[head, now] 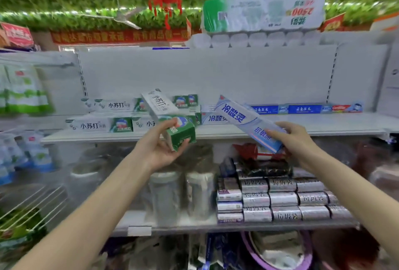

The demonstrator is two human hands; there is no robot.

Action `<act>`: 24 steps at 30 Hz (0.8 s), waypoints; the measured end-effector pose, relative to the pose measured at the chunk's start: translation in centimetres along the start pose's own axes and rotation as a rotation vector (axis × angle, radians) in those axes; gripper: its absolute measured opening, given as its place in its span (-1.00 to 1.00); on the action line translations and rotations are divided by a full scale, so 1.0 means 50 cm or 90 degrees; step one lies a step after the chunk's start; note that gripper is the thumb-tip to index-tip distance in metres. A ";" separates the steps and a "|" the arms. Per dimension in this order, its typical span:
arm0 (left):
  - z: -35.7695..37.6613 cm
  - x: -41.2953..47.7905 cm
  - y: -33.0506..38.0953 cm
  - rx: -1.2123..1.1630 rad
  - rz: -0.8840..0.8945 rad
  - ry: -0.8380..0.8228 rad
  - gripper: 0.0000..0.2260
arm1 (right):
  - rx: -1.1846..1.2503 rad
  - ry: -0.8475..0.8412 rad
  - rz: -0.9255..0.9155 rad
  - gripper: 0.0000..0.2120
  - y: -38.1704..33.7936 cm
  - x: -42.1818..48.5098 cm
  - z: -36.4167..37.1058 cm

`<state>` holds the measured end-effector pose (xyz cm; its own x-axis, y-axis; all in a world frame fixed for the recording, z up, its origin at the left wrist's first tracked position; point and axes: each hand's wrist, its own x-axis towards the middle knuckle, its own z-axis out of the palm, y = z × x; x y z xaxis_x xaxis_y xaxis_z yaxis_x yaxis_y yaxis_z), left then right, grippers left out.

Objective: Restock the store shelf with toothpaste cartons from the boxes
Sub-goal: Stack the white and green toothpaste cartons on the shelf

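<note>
A white store shelf (323, 125) spans the view, with a toilet-paper pack (263, 13) on top at one o'clock, stacked green-and-white 小苏打 cartons (99, 126) at nine o'clock and blue 云南草本 cartons (302, 109) at three o'clock. At centre, the left hand (164, 150) grips a tilted 小苏打 carton (166, 114) by its green end. The right hand (295, 140) grips a slanted blue-and-white 冷酸灵 carton (244, 118); both are held in front of the shelf edge.

At frame centre, the left hand (160, 150) grips a green-white carton (170, 118); the right hand (295, 140) holds a pale blue carton (248, 121) above the shelf (323, 122).
</note>
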<state>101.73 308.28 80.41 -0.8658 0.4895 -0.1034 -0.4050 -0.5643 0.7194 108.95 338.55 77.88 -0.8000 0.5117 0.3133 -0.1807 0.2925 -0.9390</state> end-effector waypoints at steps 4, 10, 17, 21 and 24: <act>0.003 0.047 -0.004 0.037 0.031 0.035 -0.63 | -0.123 0.007 -0.033 -0.75 0.006 0.062 -0.024; 0.002 0.101 -0.001 0.018 0.061 0.061 -0.48 | -0.201 -0.113 -0.081 -0.69 0.037 0.176 -0.047; 0.015 0.143 -0.015 0.056 0.117 0.106 -0.49 | -0.316 -0.192 -0.135 -0.64 0.099 0.337 -0.048; 0.033 0.170 -0.039 0.070 0.152 0.128 -0.54 | -0.361 -0.167 -0.135 -0.48 0.126 0.414 -0.060; 0.051 0.187 -0.061 0.075 0.160 0.131 -0.59 | -0.359 -0.155 -0.150 -0.46 0.140 0.443 -0.054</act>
<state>95.61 316.29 78.97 -0.9802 0.1939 -0.0411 -0.1457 -0.5638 0.8130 91.51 354.10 78.64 -0.8944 0.2042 0.3979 -0.0923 0.7863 -0.6110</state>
